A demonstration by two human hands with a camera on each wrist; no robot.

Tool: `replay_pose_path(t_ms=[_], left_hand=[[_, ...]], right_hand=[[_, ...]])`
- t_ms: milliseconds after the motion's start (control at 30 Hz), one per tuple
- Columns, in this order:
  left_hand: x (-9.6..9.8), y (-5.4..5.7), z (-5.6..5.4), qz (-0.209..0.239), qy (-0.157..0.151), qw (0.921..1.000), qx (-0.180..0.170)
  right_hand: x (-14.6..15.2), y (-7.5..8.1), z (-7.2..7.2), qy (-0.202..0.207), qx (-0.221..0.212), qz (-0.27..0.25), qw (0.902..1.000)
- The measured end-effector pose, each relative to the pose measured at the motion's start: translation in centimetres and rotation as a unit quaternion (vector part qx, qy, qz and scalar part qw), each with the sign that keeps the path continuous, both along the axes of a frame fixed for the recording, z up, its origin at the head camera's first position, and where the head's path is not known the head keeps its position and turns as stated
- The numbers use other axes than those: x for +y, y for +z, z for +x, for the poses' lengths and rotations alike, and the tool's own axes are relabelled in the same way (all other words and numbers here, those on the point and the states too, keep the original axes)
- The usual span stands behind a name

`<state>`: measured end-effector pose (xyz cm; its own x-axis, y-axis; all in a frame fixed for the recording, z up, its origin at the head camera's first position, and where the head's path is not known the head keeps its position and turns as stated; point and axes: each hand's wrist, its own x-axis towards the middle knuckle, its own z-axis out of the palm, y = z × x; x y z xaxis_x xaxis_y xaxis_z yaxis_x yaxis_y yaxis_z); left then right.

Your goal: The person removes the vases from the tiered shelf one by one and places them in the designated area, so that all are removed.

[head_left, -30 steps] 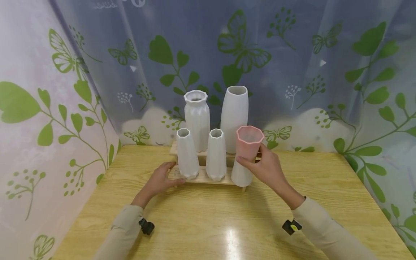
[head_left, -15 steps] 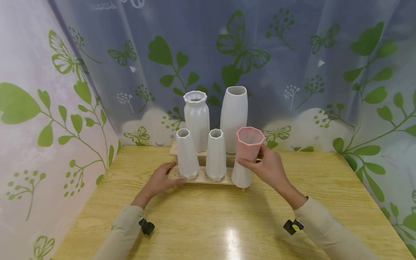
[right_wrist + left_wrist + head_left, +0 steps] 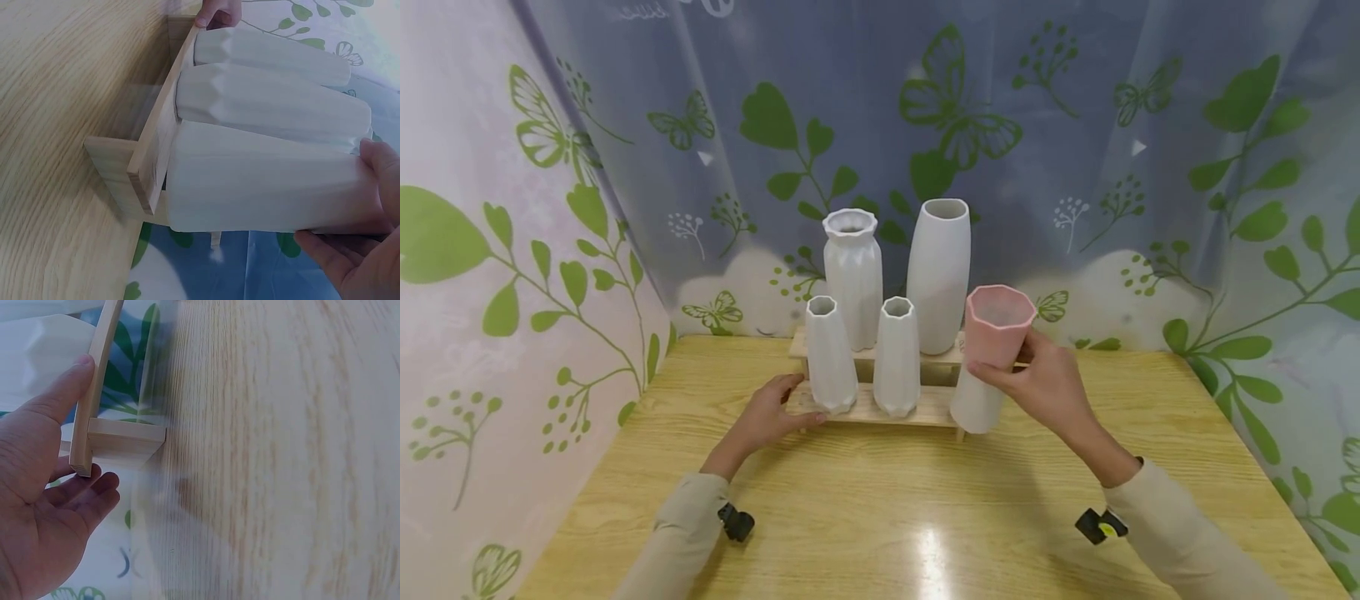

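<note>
In the head view my right hand grips a vase, pink at the top and white below. It leans a little, its base over the right end of the lower step of a two-tier wooden stand. Whether the base touches the wood I cannot tell. My left hand holds the left end of that step; in the left wrist view the thumb lies along the board and the fingers curl beneath. Two slim white vases, one left and one mid-step, stand upright on the lower tier.
On the upper tier stand a ruffled-rim white vase and a taller smooth white vase. Behind the wooden table hangs a blue curtain with leaf and butterfly prints. A pale printed curtain borders the left side.
My right hand has moved to the right with the pink and white vase, towards the step's right end. The left hand has stayed on the stand.
</note>
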<state>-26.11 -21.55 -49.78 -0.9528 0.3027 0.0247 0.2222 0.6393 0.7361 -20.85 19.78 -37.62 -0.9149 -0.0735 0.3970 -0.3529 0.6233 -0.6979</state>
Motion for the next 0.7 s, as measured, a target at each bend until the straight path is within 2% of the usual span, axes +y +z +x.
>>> replay_pose_path(t_ms=[267,700], left_hand=[[-0.1,0.1,0.0,-0.004,-0.002,1.0,0.006],[0.0,0.2,0.0,-0.001,-0.006,1.0,0.003]], right_hand=[[1.9,0.2,0.4,-0.028,0.027,0.017,0.9991],[6.2,0.0,1.1,-0.083,0.045,0.019,0.9954]])
